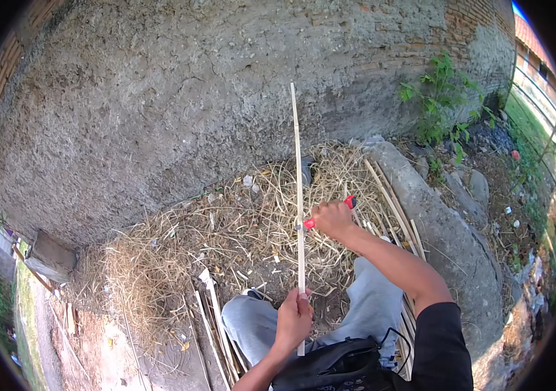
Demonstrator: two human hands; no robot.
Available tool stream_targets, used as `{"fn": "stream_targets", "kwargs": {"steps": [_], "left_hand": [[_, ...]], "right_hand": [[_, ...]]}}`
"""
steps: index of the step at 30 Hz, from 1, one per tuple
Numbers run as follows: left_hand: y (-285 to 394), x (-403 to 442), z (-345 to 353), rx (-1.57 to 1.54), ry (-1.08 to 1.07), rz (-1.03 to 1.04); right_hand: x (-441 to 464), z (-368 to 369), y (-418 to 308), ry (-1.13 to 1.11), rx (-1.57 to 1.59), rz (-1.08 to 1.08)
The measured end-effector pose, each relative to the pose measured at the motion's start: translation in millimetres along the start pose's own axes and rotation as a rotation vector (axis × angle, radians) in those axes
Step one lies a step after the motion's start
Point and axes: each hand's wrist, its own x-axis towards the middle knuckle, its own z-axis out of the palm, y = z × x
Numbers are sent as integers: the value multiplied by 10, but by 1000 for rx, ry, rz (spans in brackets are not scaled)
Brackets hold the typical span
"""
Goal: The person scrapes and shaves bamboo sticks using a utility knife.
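Observation:
A long, thin bamboo strip point(299, 169) stands away from me, its far end in front of the wall. My left hand point(293, 319) is closed around the strip near its lower end, between my knees. In my closed right hand point(334, 219) is a red-handled knife point(309, 223) with a black butt. Its front end meets the strip about midway along; the blade is too small to make out clearly.
Pale shavings point(226, 241) cover the ground up to a rough plaster wall point(193, 104). More bamboo strips point(216, 319) lie beside my left leg, others point(388, 202) to the right by a large stone point(450, 241). A green plant point(437, 98) grows at the wall.

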Motion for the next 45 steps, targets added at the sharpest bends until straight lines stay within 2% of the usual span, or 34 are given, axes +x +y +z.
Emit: {"fn": "stream_targets", "kwargs": {"steps": [1,3,5,7,8,10,11,13,14,15,17,18,20,23,24,25,27,29,31,32,34,39,41,42,43,45], "left_hand": [[-85,-5,38,103,25,73],[-65,-59,91,205,56,146],[219,-215,85,-92,-244,-183],[195,-144,-19,-73,-250,-173],[189,-90,-76,5,-226,-120],[215,-46,-170,42,-187,-79],[226,-15,-205,40,-190,-83],[238,47,-265,-74,-166,-78],[262,70,-275,-116,-147,-87],[246,88,-281,-118,-153,-88],[174,158,-298,-74,-91,10],[120,198,-306,33,-48,87],[52,256,-312,64,-25,117],[27,278,-331,145,12,177],[28,287,-337,190,25,202],[34,285,-339,187,31,202],[59,263,-332,317,79,217],[109,254,-297,347,105,216],[90,263,-264,384,129,216],[34,297,-249,400,137,231],[43,320,-253,422,140,245],[44,348,-259,252,25,120],[86,342,-254,200,-2,74],[45,359,-255,238,19,128],[10,364,-253,275,41,181],[-23,365,-236,314,94,209]], "right_hand": [[71,-43,99,0,-4,2],[270,-128,391,-100,-17,279],[311,-134,682,233,84,312],[303,-362,804,235,221,458],[281,-415,830,231,223,449],[222,-513,866,456,321,660],[179,-559,873,450,319,661],[59,-695,818,248,826,897],[7,-780,752,124,872,888],[-34,-708,647,124,867,892],[-87,-512,404,256,1196,660],[-87,-539,303,256,1193,658],[-74,-605,110,59,1292,643],[-38,-584,-85,43,1331,611],[-43,-432,-133,169,1386,590],[-44,-333,-146,166,1387,584],[-46,-217,-136,298,1360,464],[-48,-180,-152,293,1395,437],[-24,-100,-163,439,1247,306],[-36,-72,-156,440,1250,304],[-44,-193,-157,268,1299,452],[-75,-13,-130,320,1516,546],[-71,-221,-71,65,1667,784],[-41,-143,-94,206,1877,836],[-53,-82,-70,206,1877,838],[-64,-30,21,297,2168,1014]]}}
